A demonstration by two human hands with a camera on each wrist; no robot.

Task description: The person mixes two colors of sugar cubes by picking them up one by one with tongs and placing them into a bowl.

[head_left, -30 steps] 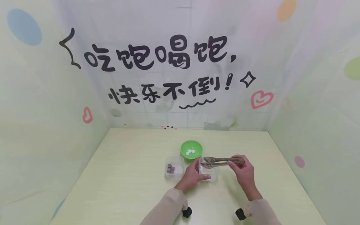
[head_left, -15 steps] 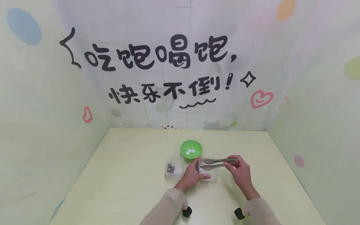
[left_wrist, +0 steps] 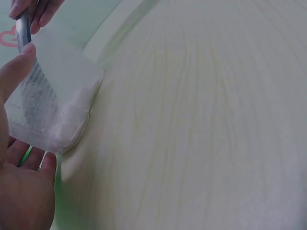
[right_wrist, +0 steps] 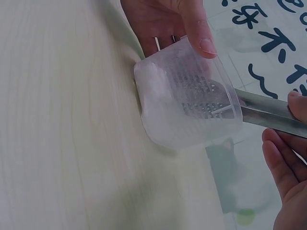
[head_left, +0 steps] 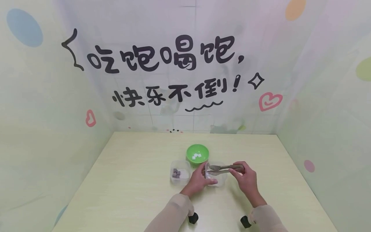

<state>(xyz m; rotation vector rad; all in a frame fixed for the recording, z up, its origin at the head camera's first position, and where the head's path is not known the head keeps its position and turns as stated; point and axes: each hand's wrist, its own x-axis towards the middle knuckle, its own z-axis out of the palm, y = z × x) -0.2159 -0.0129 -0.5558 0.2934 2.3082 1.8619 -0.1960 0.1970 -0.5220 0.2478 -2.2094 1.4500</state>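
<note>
My left hand (head_left: pixel 198 182) grips a clear plastic tub (head_left: pixel 221 181) from its left side, the thumb along the near wall. White pieces (right_wrist: pixel 156 88) lie against the bottom of this tub in the right wrist view, blurred through the plastic. My right hand (head_left: pixel 247 178) holds metal tongs (head_left: pixel 227 167) between thumb and fingers. Their perforated heads reach into the tub and show through its wall in both wrist views, the two arms slightly apart. Whether a piece sits between the heads I cannot tell.
Behind the tub stands a green bowl (head_left: pixel 198 149) with several white cubes in it. A second clear tub (head_left: pixel 186 179) with several grey-brown cubes (head_left: pixel 175 173) is left of my left hand. The pale wooden table (head_left: pixel 124 180) ends at a printed curtain (head_left: pixel 139 122).
My right hand has moved left with the tongs, whose heads are now lower in the tub and closer together. The left hand and its tub have stayed in place.
</note>
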